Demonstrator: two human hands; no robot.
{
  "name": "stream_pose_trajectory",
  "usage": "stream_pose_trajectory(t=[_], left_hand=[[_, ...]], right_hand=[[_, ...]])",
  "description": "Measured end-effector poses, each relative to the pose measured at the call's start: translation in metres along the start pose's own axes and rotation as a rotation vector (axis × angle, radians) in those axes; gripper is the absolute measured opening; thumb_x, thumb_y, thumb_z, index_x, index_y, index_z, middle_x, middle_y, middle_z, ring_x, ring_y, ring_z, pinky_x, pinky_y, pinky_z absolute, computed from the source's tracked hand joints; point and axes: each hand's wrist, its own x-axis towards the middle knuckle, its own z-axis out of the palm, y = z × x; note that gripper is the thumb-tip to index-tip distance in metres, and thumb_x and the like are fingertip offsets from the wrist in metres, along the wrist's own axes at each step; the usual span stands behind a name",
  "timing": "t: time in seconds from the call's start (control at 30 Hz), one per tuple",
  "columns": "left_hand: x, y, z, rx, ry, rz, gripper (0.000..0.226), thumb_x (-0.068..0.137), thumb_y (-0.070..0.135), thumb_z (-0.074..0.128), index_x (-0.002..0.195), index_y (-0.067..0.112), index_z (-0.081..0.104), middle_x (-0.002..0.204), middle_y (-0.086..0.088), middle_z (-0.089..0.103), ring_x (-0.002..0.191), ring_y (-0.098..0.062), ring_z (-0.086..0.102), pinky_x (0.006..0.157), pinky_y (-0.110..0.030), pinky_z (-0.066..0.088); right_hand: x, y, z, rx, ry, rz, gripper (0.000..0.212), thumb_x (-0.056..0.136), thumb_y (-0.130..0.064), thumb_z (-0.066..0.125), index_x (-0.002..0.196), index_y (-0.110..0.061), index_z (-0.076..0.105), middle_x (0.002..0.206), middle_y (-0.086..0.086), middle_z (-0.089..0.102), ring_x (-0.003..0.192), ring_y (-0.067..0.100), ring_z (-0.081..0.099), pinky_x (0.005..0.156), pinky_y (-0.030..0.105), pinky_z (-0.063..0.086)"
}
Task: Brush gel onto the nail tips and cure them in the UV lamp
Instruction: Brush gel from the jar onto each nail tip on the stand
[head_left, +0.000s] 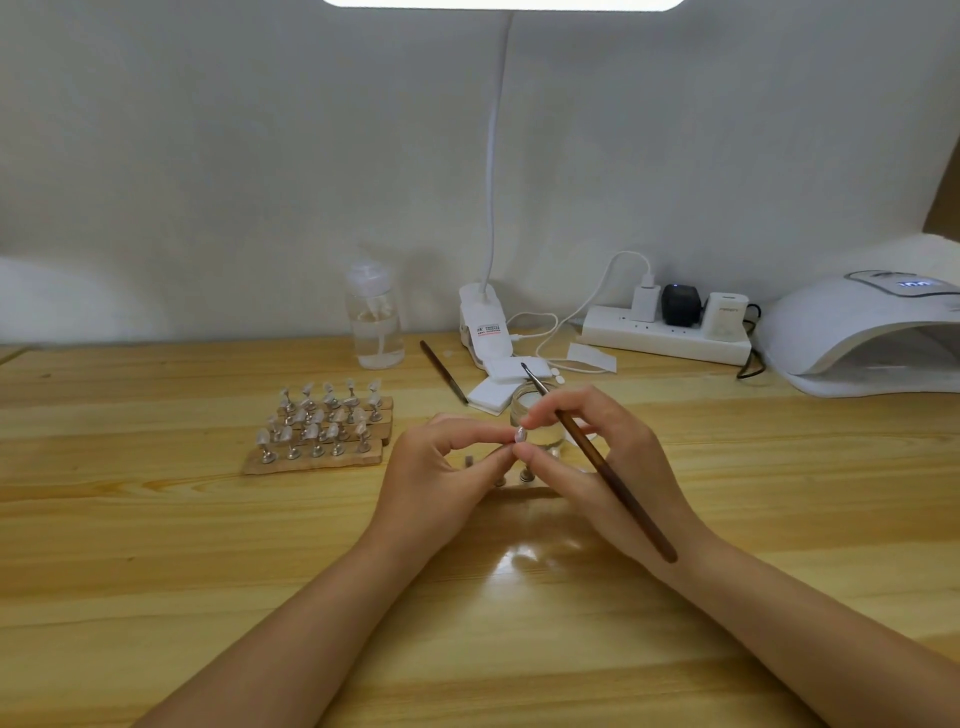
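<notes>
Wooden tabletop (156, 545) against white wall, one UV lamp (862, 332) at 2 o'clock, three racks of nail tips (322, 423) at 10, two brushes, both hands together mid-tabletop, left hand (441, 473) and right hand (587, 457) pinching one nail tip (520, 434), right also gripping a brush (597, 457).

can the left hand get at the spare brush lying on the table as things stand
Probably not right away. The way to the spare brush looks free, with bare table between, but the left hand is pinching the nail tip, so it would have to let go first.
</notes>
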Motion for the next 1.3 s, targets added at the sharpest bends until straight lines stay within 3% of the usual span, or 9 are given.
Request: stream_pose_trajectory(t=[0.13,0.27,0.37,0.43,0.5,0.57,0.67,0.83,1.3], left_hand=[[-0.001,0.004,0.000,-0.006,-0.012,-0.006,0.011,0.069,0.028,0.071,0.079,0.032,0.071,0.075,0.019,0.069,0.080,-0.008,0.063,0.072,-0.033,0.053],[-0.001,0.006,0.001,0.010,-0.021,0.013,0.015,0.067,0.038,0.065,0.080,0.032,0.071,0.077,0.016,0.069,0.081,-0.005,0.063,0.075,-0.034,0.051],[0.000,0.003,0.001,0.030,-0.036,0.002,0.012,0.069,0.033,0.070,0.081,0.034,0.070,0.082,0.016,0.070,0.086,-0.002,0.063,0.081,-0.029,0.050],[0.001,0.000,0.001,0.052,-0.052,-0.034,0.017,0.069,0.026,0.075,0.084,0.033,0.069,0.086,0.017,0.069,0.089,0.003,0.062,0.084,-0.018,0.046],[0.002,-0.001,0.002,0.069,-0.066,-0.073,0.024,0.068,0.023,0.077,0.086,0.034,0.067,0.087,0.020,0.067,0.090,0.008,0.059,0.081,-0.004,0.039],[0.002,-0.003,0.002,0.066,-0.086,-0.111,0.034,0.067,0.022,0.078,0.095,0.034,0.063,0.088,0.019,0.066,0.090,0.010,0.056,0.076,0.000,0.037],[0.003,-0.005,0.001,0.048,-0.110,-0.179,0.050,0.065,0.024,0.079,0.110,0.029,0.058,0.090,0.014,0.065,0.087,0.007,0.057,0.072,-0.001,0.039],[0.003,-0.007,0.001,0.064,-0.174,-0.211,0.055,0.065,0.025,0.080,0.113,0.032,0.053,0.084,0.017,0.066,0.086,0.014,0.055,0.072,0.003,0.035],[0.004,-0.011,0.000,0.083,-0.230,-0.210,0.050,0.067,0.018,0.080,0.101,0.042,0.053,0.081,0.013,0.069,0.076,0.006,0.057,0.068,-0.002,0.039]], right_hand=[[-0.001,-0.001,0.001,0.006,-0.003,0.014,0.027,0.076,-0.012,0.074,0.090,-0.028,0.057,0.088,-0.017,0.062,0.090,-0.005,0.057,0.080,0.010,0.041],[-0.002,-0.001,0.001,0.008,-0.003,0.003,0.023,0.077,-0.012,0.073,0.090,-0.025,0.059,0.088,-0.015,0.063,0.090,-0.004,0.058,0.080,0.012,0.043],[0.000,0.001,-0.001,0.019,0.019,0.007,0.020,0.077,-0.011,0.072,0.090,-0.022,0.060,0.087,-0.016,0.063,0.088,-0.007,0.058,0.078,0.010,0.043],[0.001,0.003,-0.005,0.018,0.051,0.000,0.018,0.077,-0.011,0.072,0.089,-0.019,0.061,0.086,-0.018,0.062,0.087,-0.008,0.058,0.077,0.010,0.044],[0.003,0.005,-0.012,-0.002,0.075,-0.011,0.017,0.078,-0.011,0.071,0.089,-0.017,0.061,0.086,-0.018,0.061,0.087,-0.005,0.059,0.077,0.012,0.045],[0.005,0.009,-0.019,-0.027,0.081,-0.017,0.017,0.078,-0.012,0.071,0.090,-0.017,0.061,0.088,-0.017,0.062,0.088,-0.003,0.059,0.078,0.012,0.044],[0.008,0.013,-0.029,-0.054,0.030,-0.018,0.017,0.077,-0.014,0.071,0.090,-0.019,0.061,0.088,-0.016,0.063,0.088,-0.003,0.060,0.079,0.009,0.044],[0.010,0.022,-0.039,-0.104,-0.085,-0.004,0.019,0.077,-0.017,0.071,0.090,-0.025,0.060,0.087,-0.016,0.063,0.089,-0.006,0.058,0.078,0.005,0.041],[0.003,0.037,-0.041,-0.124,-0.196,0.021,0.023,0.075,-0.013,0.074,0.087,-0.028,0.060,0.082,-0.016,0.065,0.085,-0.006,0.060,0.076,0.008,0.042]])
